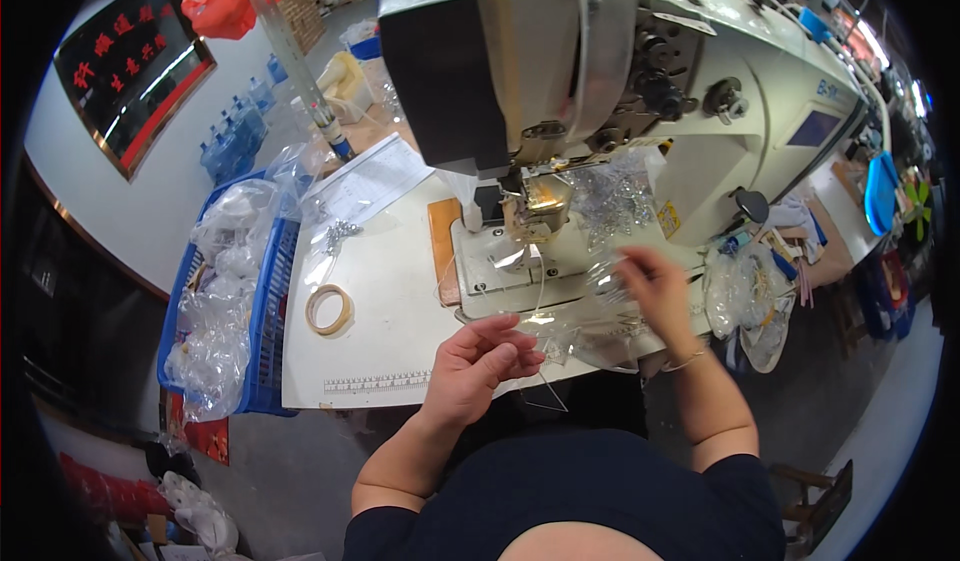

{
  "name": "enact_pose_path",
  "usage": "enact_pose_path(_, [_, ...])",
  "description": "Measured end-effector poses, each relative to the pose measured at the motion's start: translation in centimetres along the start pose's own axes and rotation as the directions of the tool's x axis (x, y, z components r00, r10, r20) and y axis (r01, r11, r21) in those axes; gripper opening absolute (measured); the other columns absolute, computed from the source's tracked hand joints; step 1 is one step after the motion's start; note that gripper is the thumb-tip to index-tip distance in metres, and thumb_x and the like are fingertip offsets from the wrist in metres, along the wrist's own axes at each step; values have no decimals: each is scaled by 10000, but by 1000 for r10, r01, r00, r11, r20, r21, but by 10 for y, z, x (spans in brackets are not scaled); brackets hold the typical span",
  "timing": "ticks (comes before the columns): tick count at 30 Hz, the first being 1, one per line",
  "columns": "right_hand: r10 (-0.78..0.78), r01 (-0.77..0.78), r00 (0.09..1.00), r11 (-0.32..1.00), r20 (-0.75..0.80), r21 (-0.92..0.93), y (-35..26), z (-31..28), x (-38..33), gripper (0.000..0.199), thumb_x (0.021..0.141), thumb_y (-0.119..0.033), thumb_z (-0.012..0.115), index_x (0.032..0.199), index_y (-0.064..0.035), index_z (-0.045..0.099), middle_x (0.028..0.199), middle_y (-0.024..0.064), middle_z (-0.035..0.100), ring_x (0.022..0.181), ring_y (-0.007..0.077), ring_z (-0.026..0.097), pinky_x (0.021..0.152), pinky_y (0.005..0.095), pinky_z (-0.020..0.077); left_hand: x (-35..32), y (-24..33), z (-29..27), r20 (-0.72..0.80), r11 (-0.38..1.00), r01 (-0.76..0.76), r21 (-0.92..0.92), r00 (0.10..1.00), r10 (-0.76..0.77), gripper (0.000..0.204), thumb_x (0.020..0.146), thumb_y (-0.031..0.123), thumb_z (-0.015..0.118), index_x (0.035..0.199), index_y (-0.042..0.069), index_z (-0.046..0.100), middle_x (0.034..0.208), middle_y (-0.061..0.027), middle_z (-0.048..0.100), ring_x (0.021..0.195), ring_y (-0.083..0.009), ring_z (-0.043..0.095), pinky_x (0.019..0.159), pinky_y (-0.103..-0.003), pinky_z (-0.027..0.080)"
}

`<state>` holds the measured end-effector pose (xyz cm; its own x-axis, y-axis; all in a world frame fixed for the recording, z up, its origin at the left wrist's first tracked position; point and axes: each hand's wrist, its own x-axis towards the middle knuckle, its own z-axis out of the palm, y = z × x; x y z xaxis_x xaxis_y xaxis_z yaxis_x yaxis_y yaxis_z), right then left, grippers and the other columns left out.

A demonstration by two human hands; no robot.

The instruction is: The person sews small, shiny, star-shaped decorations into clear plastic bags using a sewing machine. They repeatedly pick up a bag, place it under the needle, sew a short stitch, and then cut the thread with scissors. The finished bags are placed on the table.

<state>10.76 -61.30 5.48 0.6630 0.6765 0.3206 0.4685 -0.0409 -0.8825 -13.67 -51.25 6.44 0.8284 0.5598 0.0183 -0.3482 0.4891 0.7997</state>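
Below the sewing machine's needle area (525, 226), my left hand (485, 361) is closed, thumb pressed toward the curled fingers. A thin pale thread (548, 401) hangs by its fingertips; what the fingers hold is too small to make out. My right hand (655, 286) is raised at the right of the machine bed, fingers pinched at a shiny clear plastic piece (604, 277), slightly blurred. Between the hands, a clear plastic sheet (575, 333) lies along the table's front. Behind the right hand rests a heap of small silvery parts (610, 206) on clear plastic.
On the white table (375, 346) are a tape roll (329, 310), a paper sheet (370, 181) and a ruler strip (375, 383). A blue crate (270, 311) of clear plastic bags stands left. Bagged items (745, 286) crowd the right side. The machine head (450, 61) overhangs the bed.
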Motion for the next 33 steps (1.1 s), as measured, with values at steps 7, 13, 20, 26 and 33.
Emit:
enact_pose_path(7, [217, -566, 787, 628, 577, 535, 4, 72, -27, 252, 836, -49, 630, 1074, 31, 604, 917, 69, 641, 797, 116, 614, 694, 233, 517, 20, -35, -10, -164, 974, -55, 218, 982, 92, 228, 881, 25, 555, 1097, -46, 539, 939, -110, 603, 856, -217, 646, 764, -308, 553])
enact_pose_path(13, [271, -674, 725, 469, 634, 571, 0, 77, -37, 198, 845, -46, 619, 1023, 39, 603, 960, 103, 628, 859, 179, 633, 763, 290, 555, 15, -39, -22, -285, 939, -52, 341, 946, 156, 220, 865, 3, 568, 1077, -54, 548, 923, -110, 602, 809, -180, 650, 719, -265, 562])
enact_pose_path(20, [372, -620, 775, 296, 510, 726, -8, 98, -57, 181, 872, -41, 580, 1040, 27, 586, 994, 106, 619, 902, 175, 612, 854, 315, 514, 15, -45, -26, -335, 865, -85, 494, 900, 280, 195, 824, 35, 638, 1005, -25, 602, 830, -64, 641, 729, -93, 608, 667, -225, 512])
enact_pose_path(26, [219, -737, 660, 372, 719, 564, 4, 104, -51, 211, 863, -79, 607, 1051, 16, 602, 942, 61, 628, 814, 127, 603, 732, 261, 504, 15, -35, -38, -271, 758, -88, 646, 902, 336, 190, 794, 39, 669, 971, -19, 637, 834, -56, 656, 712, -90, 594, 668, -228, 487])
enact_pose_path(33, [227, -473, 806, 802, 547, 364, 13, 107, -33, 148, 787, -115, 696, 847, 14, 655, 707, 38, 629, 642, 77, 552, 586, 207, 445, -4, -7, -26, -105, 582, -155, 798, 916, 388, 178, 806, 22, 651, 975, -28, 635, 834, -57, 652, 730, -98, 605, 709, -220, 487])
